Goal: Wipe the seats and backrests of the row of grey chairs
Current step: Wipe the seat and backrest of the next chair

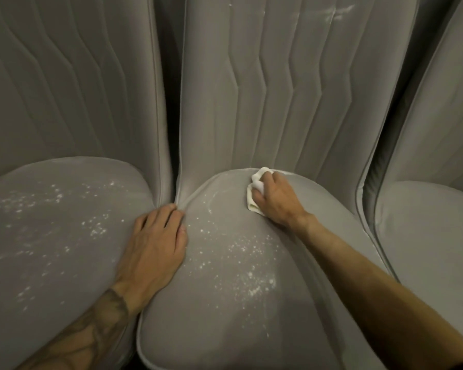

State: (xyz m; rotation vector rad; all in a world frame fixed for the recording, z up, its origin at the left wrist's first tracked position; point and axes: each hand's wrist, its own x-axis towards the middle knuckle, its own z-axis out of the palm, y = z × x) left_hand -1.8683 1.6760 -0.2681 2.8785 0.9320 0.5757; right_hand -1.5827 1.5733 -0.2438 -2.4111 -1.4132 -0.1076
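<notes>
Three grey padded chairs stand side by side. On the middle seat (225, 303) lies scattered white powder, most of it near the centre and front. My right hand (275, 198) presses a crumpled white cloth (254, 192) onto the back of that seat, close to where it meets the middle backrest (292, 89). My left hand (155, 241) lies flat with fingers spread over the gap between the left seat (51, 236) and the middle seat, holding nothing. The left seat is also speckled with white powder. A few white smears show high on the middle backrest.
The left backrest (64, 84) has zigzag stitched ribs. At the right edge is the right chair's seat (433, 222), with no powder visible on it. Dark narrow gaps separate the chairs.
</notes>
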